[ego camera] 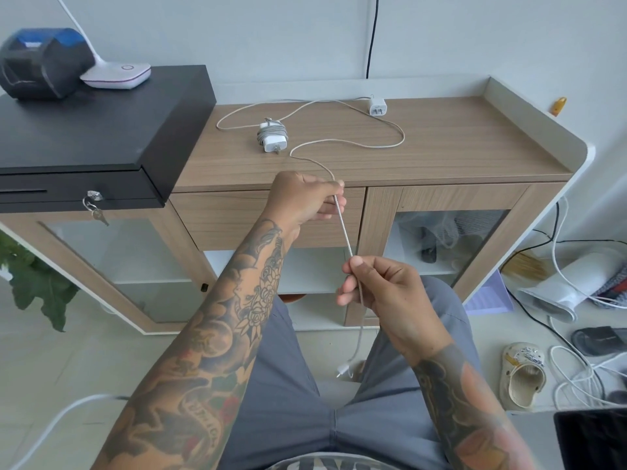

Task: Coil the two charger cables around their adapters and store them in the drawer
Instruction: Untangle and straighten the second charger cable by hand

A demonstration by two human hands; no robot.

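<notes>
A white adapter with its cable coiled around it lies on the wooden cabinet top. Farther back stands a second white adapter; its loose whitish cable snakes across the top and off the front edge. My left hand pinches that cable just in front of the edge. My right hand grips it lower down, and the stretch between both hands is taut. The cable's plug end dangles between my knees. The closed wooden drawer sits behind my left hand.
A black cash box with keys in its lock stands at the left, carrying a printer and a white lamp base. Glass doors flank the drawer. Cables, a shoe and a white device lie on the floor at right.
</notes>
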